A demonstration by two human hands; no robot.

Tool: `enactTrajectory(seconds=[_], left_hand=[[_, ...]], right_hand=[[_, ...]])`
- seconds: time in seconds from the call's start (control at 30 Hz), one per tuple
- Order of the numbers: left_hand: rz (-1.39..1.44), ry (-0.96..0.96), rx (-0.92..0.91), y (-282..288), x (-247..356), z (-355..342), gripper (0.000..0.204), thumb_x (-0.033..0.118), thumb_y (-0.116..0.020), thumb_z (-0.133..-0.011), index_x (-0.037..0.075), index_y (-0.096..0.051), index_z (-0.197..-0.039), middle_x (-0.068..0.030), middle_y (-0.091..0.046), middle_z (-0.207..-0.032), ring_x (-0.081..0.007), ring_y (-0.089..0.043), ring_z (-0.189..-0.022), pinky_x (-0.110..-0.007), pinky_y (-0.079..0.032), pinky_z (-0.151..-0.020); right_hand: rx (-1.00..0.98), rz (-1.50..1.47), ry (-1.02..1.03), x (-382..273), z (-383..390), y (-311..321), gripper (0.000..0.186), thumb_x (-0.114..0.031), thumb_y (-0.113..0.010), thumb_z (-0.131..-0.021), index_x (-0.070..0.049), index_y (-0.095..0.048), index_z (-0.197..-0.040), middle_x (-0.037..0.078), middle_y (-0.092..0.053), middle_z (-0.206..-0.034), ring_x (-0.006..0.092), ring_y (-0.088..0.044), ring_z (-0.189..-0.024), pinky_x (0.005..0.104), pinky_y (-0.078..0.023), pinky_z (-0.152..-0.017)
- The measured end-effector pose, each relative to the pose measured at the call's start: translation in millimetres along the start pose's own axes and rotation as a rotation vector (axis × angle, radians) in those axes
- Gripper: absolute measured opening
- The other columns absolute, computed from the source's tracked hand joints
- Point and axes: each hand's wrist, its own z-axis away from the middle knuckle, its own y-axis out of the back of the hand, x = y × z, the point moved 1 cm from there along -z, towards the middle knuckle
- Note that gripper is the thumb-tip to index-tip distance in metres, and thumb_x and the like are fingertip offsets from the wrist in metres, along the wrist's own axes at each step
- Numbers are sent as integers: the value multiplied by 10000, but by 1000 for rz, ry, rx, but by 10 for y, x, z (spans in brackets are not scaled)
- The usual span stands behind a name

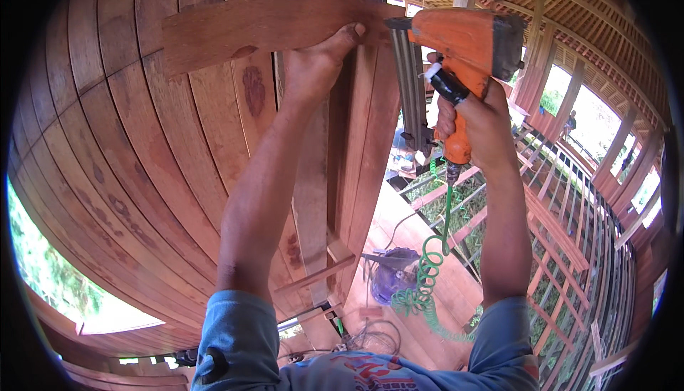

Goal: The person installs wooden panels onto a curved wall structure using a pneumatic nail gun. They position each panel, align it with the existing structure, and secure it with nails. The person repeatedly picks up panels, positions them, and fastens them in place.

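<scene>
My left hand [313, 70] is closed on a short reddish-brown wooden board [235, 31], its thumb along the lower edge. The board lies crosswise over the upright planks of a wooden wall [164, 148]. In my right hand [491, 131] is an orange pneumatic nail gun [456, 29], gripped by its handle. Its nose points left and meets, or nearly meets, the board's right end; contact is unclear. Black tape with a white end wraps a finger [449, 86] of that hand. A green coiled air hose [431, 270] hangs from the handle.
Below, a purple basin [394, 277] stands on the plank floor [449, 295], beside tangled cables [374, 337]. To the right, an open framework of slats [563, 227] shows greenery underneath. Wooden posts [548, 70] and a raftered roof [591, 13] rise at upper right.
</scene>
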Motion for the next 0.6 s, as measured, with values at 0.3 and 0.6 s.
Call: enactTrajectory(seconds=[0.3,0.6], left_hand=[[-40,-117,-43,21,35,-15,353,277,-817,-846,1,-745,-1053,-43,-731,-985,-154,-645,-941,-309,-496,-873],[-52,-15,9,15,35,9,382,295,-846,-817,-1,-746,-1038,-40,-731,-985,-152,-646,-929,-309,-497,-871]], right_hand=[[8,44,10,42,-41,-8,220,-99,-532,-927,23,-611,-1093,27,-502,-627,118,-495,-497,297,-447,-508],[43,30,-28,57,49,-22,178,-103,-546,-932,5,-609,-1059,27,-510,-635,123,-485,-500,309,-449,-522]])
